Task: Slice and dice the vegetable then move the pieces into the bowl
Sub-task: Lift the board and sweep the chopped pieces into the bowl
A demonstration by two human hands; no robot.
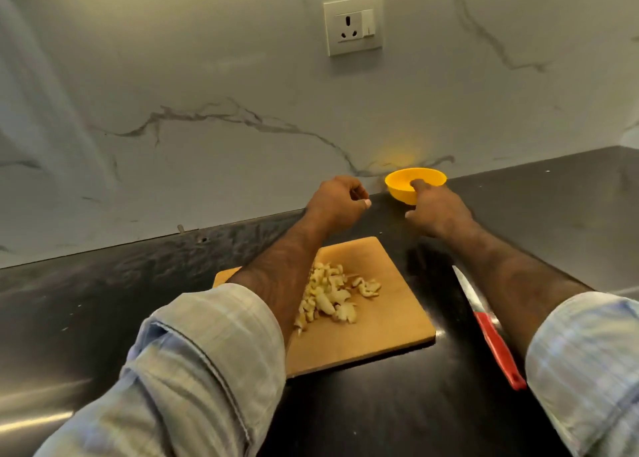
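The right hand (437,211) grips the near rim of a small round yellow plastic bowl (401,184), one finger hooked inside it, at the back of the dark glossy bench (397,404). The left hand (337,201) hovers just beside the bowl, fingers curled; I cannot tell whether it holds anything. A heap of pale diced vegetable pieces (333,294) lies on the rectangular wooden cutting board (387,322). A red-handled knife (489,328) rests on the bench right of the board.

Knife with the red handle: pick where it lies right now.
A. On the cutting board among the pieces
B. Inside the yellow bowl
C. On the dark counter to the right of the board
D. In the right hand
C. The knife lies flat on the counter just right of the cutting board, and the right hand is up at the yellow bowl.
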